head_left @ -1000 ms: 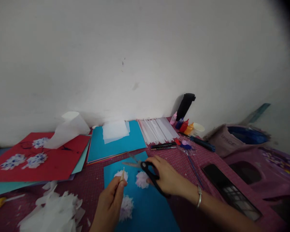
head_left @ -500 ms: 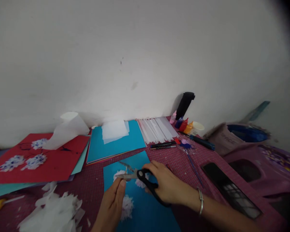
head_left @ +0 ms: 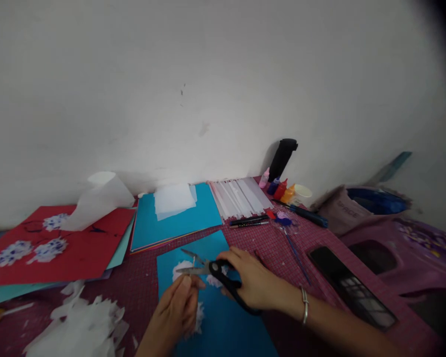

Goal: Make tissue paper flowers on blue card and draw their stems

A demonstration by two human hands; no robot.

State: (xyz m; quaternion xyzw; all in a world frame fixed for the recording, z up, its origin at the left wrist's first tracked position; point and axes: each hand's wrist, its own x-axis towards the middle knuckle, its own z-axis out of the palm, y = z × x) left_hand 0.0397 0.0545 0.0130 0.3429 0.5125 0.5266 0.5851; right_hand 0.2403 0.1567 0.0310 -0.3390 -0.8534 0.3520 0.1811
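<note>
My right hand (head_left: 254, 282) holds black-handled scissors (head_left: 215, 272) with the blades parted, pointing left over a blue paper sheet (head_left: 226, 327). My left hand (head_left: 176, 312) is pinched together just below the blade tips; in the earlier frames it held a thin pale stick, which I cannot make out now. Fluffy white tissue flowers (head_left: 212, 280) lie on the blue sheet, partly hidden by both hands.
A red sheet with blue-white flowers (head_left: 48, 248) and tissue scraps (head_left: 78, 327) lie at the left. Blue card with white tissue (head_left: 174, 201), white strips (head_left: 241, 196), pens, paint bottles (head_left: 280, 188), a cup and a black phone (head_left: 351, 292) sit on the magenta cutting mat.
The scissors have moved left and opened toward my left hand. My left hand dropped slightly and now covers the lower flower; the stick is no longer visible.
</note>
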